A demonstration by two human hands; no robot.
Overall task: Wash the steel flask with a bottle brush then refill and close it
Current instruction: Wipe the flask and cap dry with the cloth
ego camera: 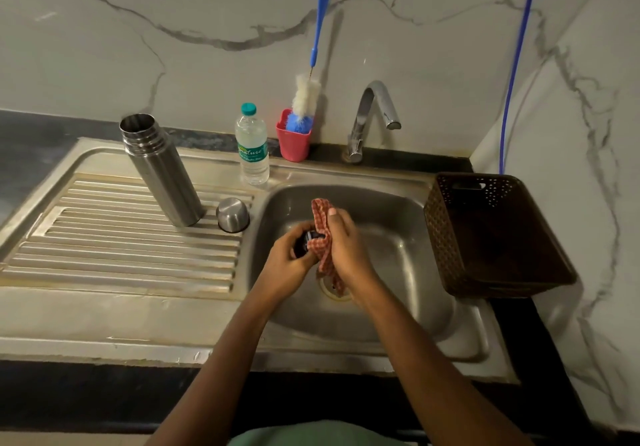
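Drying a small part over the sink, with the open flask waiting on the drainboard

The left hand [289, 255] curls around a small dark piece [305, 240], probably the flask's stopper, and the right hand [346, 245] grips a red checked cloth [318, 212] and presses it on this piece above the sink [398, 238]. The steel flask [159, 168] stands upright and uncapped on the ribbed drainboard [121, 255], with its steel cup [232, 214] upside down just beside it. The flask looks stiff and smooth. It is likely empty and light, maybe wet and slippery, and being tall and narrow on the ribs it can tip easily. The best place to take it seems to be around the middle of the body, below the ridged neck, with the whole hand. The water bottle [252, 148] for refilling stands near, behind the flask, and the bottle brush [306, 96] rests in a pink holder [292, 144].
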